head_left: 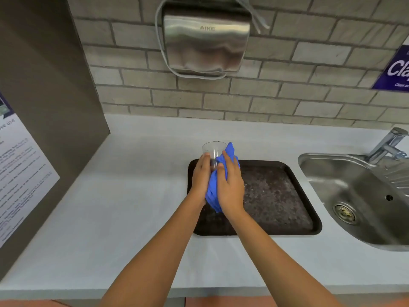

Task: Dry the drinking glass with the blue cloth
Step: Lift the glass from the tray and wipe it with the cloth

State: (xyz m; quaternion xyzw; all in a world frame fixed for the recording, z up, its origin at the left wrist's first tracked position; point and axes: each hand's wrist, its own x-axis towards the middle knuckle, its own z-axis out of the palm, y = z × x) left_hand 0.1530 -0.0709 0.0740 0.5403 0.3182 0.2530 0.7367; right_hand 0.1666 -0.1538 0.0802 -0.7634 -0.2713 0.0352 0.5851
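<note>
A clear drinking glass [213, 150] is held upright above the far left corner of a dark tray [287, 202]. My left hand [201, 176] wraps around the glass's left side. My right hand [230, 185] presses a bunched blue cloth [213, 191] against the glass's right side. The cloth covers the lower part of the glass and sticks up past my right fingers. The glass's rim and upper wall show above both hands.
The tray lies on a pale grey counter [110, 207]. A steel sink [358, 196] with a tap [387, 145] is at the right. A steel hand dryer [205, 41] hangs on the brick wall. A brown side panel with a printed notice [20, 173] stands at the left.
</note>
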